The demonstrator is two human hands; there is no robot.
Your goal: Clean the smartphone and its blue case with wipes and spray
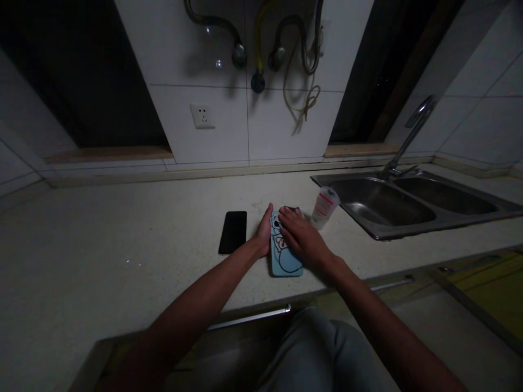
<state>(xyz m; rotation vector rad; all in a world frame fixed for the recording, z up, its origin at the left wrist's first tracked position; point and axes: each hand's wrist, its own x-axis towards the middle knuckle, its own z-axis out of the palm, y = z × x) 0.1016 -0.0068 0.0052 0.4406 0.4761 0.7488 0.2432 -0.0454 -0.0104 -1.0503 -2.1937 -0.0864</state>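
A phone in a light-blue case with a cartoon drawing (286, 264) is on the counter in front of me, its back facing up. Along its left edge my left hand (265, 234) is closed against the case; its fingers are partly hidden at the phone's side. Across the upper right of the case lies my right hand (304, 237), fingers stretched flat near the camera area. A small dark edge shows just beyond those fingertips, too dim to name. To the left rests a black phone (233, 232), screen up, touched by neither hand.
A clear plastic cup with pink print (325, 208) stands right of my right hand. Farther right is a steel double sink (378, 231) with a faucet (412, 133). Hoses and a wall socket (202, 116) are behind the counter (122, 234). A drawer handle (253, 317) runs below the front edge.
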